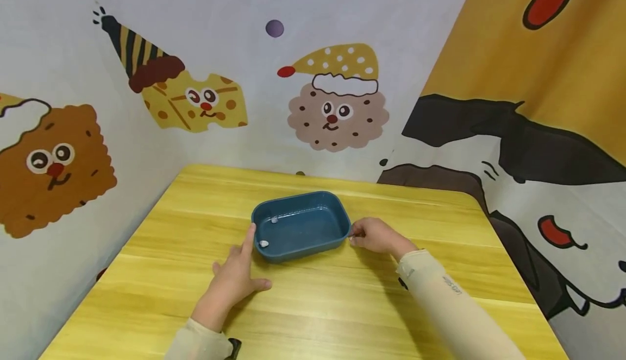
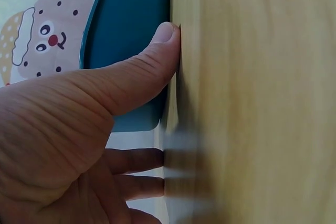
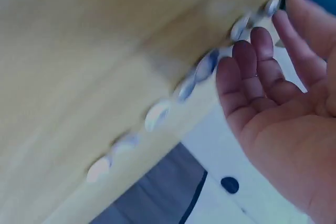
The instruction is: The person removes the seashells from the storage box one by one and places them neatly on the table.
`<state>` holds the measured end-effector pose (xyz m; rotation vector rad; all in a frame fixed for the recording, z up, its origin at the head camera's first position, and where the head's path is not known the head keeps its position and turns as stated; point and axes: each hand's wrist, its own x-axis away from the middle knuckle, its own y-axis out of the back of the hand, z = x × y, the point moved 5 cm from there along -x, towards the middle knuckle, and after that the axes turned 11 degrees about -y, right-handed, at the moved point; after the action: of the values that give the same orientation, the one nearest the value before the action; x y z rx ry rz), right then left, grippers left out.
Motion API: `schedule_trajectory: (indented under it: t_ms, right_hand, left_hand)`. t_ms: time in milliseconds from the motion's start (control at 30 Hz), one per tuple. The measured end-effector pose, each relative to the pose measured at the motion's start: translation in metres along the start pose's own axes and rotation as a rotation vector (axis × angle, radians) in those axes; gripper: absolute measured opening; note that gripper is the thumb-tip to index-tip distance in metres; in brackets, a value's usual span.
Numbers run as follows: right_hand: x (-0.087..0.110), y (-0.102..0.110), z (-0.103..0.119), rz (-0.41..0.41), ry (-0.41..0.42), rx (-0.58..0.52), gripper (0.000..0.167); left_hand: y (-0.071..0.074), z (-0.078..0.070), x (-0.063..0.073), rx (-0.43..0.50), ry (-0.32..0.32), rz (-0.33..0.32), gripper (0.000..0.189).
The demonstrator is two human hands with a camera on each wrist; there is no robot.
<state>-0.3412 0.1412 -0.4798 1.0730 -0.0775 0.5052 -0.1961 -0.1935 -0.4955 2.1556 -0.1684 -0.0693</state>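
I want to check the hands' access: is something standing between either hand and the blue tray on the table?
Nothing visible does. The left hand lies on the table with a finger at the blue tray, near its left rim. The right hand is at its right end; whether it touches cannot be told.

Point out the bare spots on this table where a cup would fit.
Free wood lies between the blue tray and the table's far edge, along the left edge beside the left hand, and across the near strip between both sleeves. It is crowded around the tray, where the right hand meets its right end.
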Motion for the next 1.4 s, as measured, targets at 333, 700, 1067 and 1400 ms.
schedule_trajectory:
  t_ms: [333, 700, 1067, 1400]
  right_hand:
    - [0.001, 0.010, -0.017, 0.013, -0.047, -0.058, 0.019]
    - [-0.007, 0.001, 0.002, -0.037, 0.065, 0.074, 0.005]
    - [0.001, 0.038, -0.020, -0.126, -0.033, -0.097, 0.018]
    - [0.008, 0.012, -0.009, -0.004, 0.085, 0.002, 0.003]
  left_hand:
    - [-0.001, 0.001, -0.001, -0.002, -0.001, 0.003, 0.147]
    - [-0.003, -0.001, -0.003, -0.002, 0.002, 0.007, 0.147]
    - [-0.001, -0.001, 0.000, -0.003, 0.007, 0.012, 0.147]
    - [-0.001, -0.003, 0.000, -0.010, -0.003, 0.018, 0.146]
